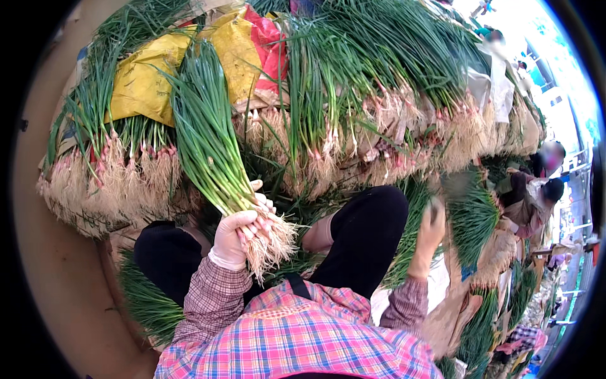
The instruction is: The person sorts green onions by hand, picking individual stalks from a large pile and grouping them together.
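A bunch of green onions (211,142), with long green leaves, pinkish bulbs and whitish stringy roots, is gripped by my left hand (235,237). That hand wears a thin white glove. Its fingers wrap the stems just above the bulbs, so the leaves slant up and to the left and the roots hang at the lower right. My right hand (431,234) is raised on the right, beyond my right knee, away from the bunch. Motion smears its fingers, and nothing in it can be made out. Green onion leaves (409,237) lie just beside it.
A long heap of green onions (391,44) stretches across the far side, roots toward me. Yellow sacking (148,76) and red sacking (270,50) lie on it. More bundles (470,215) are at the right, near a seated person (533,202). A brown wall (69,265) stands at the left.
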Demonstrator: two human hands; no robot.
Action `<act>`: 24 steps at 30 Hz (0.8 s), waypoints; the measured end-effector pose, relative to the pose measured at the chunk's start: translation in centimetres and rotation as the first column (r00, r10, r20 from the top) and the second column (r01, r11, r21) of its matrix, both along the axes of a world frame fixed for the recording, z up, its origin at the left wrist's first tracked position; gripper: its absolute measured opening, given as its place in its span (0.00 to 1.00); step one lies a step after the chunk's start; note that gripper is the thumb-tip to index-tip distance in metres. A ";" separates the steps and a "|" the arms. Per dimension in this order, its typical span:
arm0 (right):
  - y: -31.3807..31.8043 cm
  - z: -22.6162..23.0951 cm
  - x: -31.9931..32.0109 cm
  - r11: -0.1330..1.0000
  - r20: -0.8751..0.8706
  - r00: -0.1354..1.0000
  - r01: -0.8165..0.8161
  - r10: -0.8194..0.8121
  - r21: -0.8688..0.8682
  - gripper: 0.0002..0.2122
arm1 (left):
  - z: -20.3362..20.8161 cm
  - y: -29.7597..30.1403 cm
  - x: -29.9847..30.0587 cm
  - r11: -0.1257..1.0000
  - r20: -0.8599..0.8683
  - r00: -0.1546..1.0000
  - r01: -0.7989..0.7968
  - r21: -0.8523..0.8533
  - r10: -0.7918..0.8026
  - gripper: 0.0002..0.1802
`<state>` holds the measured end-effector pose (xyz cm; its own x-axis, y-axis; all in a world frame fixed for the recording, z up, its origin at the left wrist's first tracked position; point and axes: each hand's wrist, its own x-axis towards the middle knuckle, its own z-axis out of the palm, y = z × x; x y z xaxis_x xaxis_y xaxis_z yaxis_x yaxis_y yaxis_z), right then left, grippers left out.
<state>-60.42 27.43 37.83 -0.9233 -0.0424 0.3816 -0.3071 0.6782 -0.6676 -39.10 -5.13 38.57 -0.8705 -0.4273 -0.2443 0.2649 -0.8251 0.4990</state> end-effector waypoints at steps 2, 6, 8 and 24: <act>-9.3 4.5 0.5 0.945 0.048 0.962 -0.255 0.270 -0.203 0.13 | 0.1 0.0 0.1 1.000 -0.047 0.999 -0.017 0.025 0.018 0.35; -25.6 -0.9 1.6 0.830 0.082 0.892 -0.445 0.445 0.336 0.18 | 0.6 -0.1 0.1 0.998 -0.063 0.998 -0.019 0.054 0.023 0.36; -28.8 -5.5 -0.4 0.834 0.130 0.909 -0.415 0.396 0.363 0.13 | 1.1 0.0 -0.6 0.999 -0.069 0.997 0.020 0.044 -0.017 0.36; -28.4 -4.4 4.7 0.621 0.016 0.716 -0.594 0.698 -0.511 0.14 | 1.4 -0.4 0.6 0.999 -0.072 0.997 -0.013 0.040 0.015 0.38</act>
